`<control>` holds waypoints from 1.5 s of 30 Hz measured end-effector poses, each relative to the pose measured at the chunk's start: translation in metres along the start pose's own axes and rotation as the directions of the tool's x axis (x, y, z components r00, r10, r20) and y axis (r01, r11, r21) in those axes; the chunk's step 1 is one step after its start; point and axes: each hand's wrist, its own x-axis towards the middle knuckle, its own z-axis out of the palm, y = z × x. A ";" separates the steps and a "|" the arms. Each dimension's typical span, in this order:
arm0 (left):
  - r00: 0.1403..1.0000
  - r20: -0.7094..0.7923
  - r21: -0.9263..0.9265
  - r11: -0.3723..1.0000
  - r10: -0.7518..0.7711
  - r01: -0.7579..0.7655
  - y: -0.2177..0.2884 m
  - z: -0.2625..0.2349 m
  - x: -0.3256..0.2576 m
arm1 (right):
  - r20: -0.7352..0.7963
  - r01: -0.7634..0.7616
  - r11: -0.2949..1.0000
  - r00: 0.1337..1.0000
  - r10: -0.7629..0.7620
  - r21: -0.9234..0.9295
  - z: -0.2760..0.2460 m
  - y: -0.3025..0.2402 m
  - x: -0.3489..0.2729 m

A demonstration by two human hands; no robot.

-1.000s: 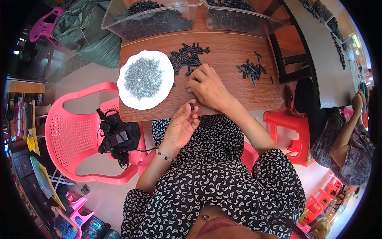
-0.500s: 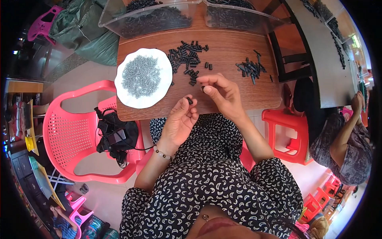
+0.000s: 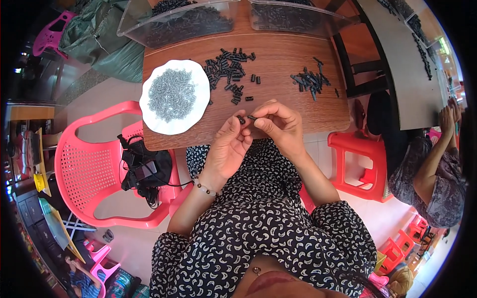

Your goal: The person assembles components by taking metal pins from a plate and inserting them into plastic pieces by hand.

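Left hand [image 3: 227,144] pinches a small black piece [image 3: 242,120], right hand [image 3: 284,126] pinches a second piece [image 3: 252,117] at its three o'clock, ends close; light, steady, well-aligned handling appears advisable.

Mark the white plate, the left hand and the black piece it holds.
White plate [image 3: 202,94]: head view, bare right rim.
Left hand [image 3: 227,148]: head view, middle of the palm.
Black piece [image 3: 241,119]: head view, exposed part by the thumb.
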 end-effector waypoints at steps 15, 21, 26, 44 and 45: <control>0.997 0.013 0.053 0.996 0.077 -0.078 -0.008 -0.001 0.000 | -0.066 -0.106 0.989 0.991 0.113 0.103 0.007 -0.003 -0.013; 0.996 0.036 0.080 0.993 0.080 -0.083 -0.012 -0.001 -0.001 | -0.080 -0.054 0.997 0.995 0.058 0.056 0.005 0.006 -0.018; 0.995 0.055 0.083 0.993 0.078 -0.082 -0.014 -0.001 0.000 | -0.099 -0.048 0.997 0.994 0.054 0.062 0.005 0.007 -0.019; 0.992 0.067 0.143 0.983 0.110 -0.119 -0.016 -0.002 0.002 | -0.058 0.122 0.923 0.986 -0.153 -0.364 0.001 0.010 -0.019; 0.992 0.070 0.154 0.982 0.104 -0.114 -0.016 -0.002 0.002 | -0.058 0.122 0.923 0.986 -0.153 -0.364 0.001 0.010 -0.020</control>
